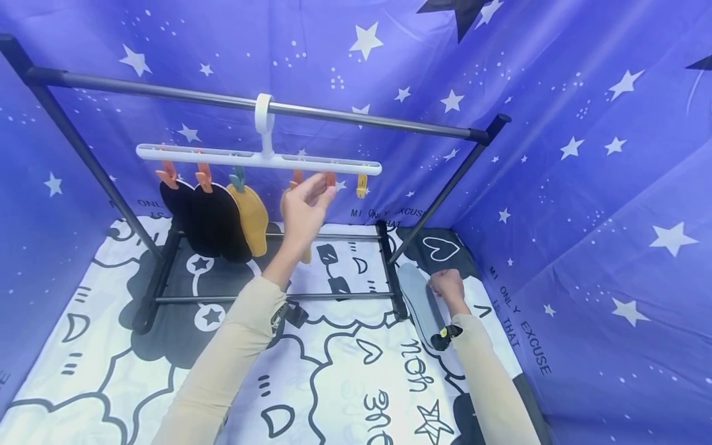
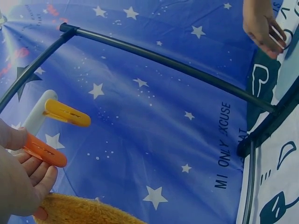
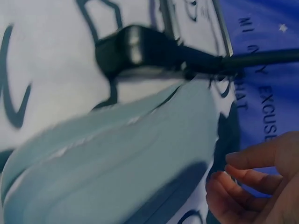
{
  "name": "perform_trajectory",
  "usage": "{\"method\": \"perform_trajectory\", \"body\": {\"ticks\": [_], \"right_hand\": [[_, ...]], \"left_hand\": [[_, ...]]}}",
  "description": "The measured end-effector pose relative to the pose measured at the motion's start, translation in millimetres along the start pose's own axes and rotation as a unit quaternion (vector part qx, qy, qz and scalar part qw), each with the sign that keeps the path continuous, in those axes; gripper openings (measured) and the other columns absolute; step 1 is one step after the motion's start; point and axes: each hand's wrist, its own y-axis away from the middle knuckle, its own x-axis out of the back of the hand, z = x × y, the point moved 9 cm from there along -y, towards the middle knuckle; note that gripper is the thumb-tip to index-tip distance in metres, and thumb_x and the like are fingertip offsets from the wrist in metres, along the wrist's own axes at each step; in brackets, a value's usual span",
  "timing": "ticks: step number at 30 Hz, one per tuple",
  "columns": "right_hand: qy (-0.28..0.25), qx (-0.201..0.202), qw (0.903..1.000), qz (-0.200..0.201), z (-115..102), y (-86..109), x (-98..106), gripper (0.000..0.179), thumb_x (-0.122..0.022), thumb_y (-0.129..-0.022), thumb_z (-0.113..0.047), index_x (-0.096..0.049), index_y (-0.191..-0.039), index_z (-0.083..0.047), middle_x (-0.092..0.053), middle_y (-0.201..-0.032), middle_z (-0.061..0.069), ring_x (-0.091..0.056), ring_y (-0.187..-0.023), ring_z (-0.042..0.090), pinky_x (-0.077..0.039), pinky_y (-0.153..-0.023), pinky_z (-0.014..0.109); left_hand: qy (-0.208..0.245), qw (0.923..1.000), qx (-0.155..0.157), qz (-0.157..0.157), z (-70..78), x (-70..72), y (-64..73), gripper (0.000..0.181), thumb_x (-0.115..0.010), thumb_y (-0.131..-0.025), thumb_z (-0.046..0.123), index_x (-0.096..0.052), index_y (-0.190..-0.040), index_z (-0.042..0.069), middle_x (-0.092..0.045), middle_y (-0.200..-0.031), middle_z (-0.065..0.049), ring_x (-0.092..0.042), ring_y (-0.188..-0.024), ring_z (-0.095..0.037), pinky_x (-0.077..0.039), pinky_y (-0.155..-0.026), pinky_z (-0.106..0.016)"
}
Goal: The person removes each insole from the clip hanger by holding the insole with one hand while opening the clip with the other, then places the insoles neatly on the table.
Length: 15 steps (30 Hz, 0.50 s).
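My left hand is raised to the white hanger and pinches an orange clip between thumb and fingers. Beside that clip hangs a yellow clip with nothing in it. Just below the left hand is a fuzzy yellow insole, mostly hidden by the hand in the head view. Near the cloth, my right hand hovers with loosely curled fingers, holding nothing. Grey-blue insoles lie to its left, overlapping, apart from the fingers.
Black insoles and a yellow insole hang from clips on the hanger's left half. The hanger hooks over the top bar of a dark metal rack. A patterned cloth lies beneath; a blue starred curtain encloses the space.
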Motion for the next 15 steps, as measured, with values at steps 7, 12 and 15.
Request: {"method": "perform_trajectory", "body": {"ticks": [7, 12, 15], "right_hand": [[-0.070, 0.033, 0.9970, 0.012, -34, 9.7, 0, 0.025, -0.066, -0.088, -0.012, -0.075, -0.106, 0.004, -0.075, -0.075, 0.004, -0.068, -0.064, 0.010, -0.061, -0.064, 0.024], [-0.141, 0.068, 0.9876, -0.005, -70, 21.9, -2, 0.026, -0.067, -0.091, -0.008, -0.072, -0.111, 0.009, -0.073, -0.078, 0.000, -0.063, -0.061, 0.002, -0.055, -0.059, 0.017], [-0.172, 0.095, 0.9803, -0.021, -90, 31.0, -3, 0.026, -0.066, -0.092, -0.005, -0.070, -0.113, 0.012, -0.072, -0.076, 0.000, -0.062, -0.060, 0.002, -0.055, -0.058, 0.018]], "left_hand": [[0.019, 0.9998, -0.002, -0.004, -0.7, -3.4, 2.1, 0.038, -0.072, -0.094, 0.007, -0.065, -0.130, -0.004, -0.069, -0.128, -0.022, -0.070, -0.118, -0.031, -0.057, -0.101, -0.031], [0.053, 0.9985, -0.010, -0.008, 0.3, -4.9, 1.6, 0.038, -0.070, -0.094, 0.002, -0.064, -0.131, -0.005, -0.069, -0.128, -0.024, -0.069, -0.117, -0.034, -0.055, -0.104, -0.034], [0.058, 0.9983, -0.007, -0.005, 0.2, -3.9, 3.1, 0.037, -0.070, -0.094, 0.002, -0.064, -0.131, -0.004, -0.069, -0.128, -0.023, -0.070, -0.116, -0.035, -0.055, -0.104, -0.032]]}}
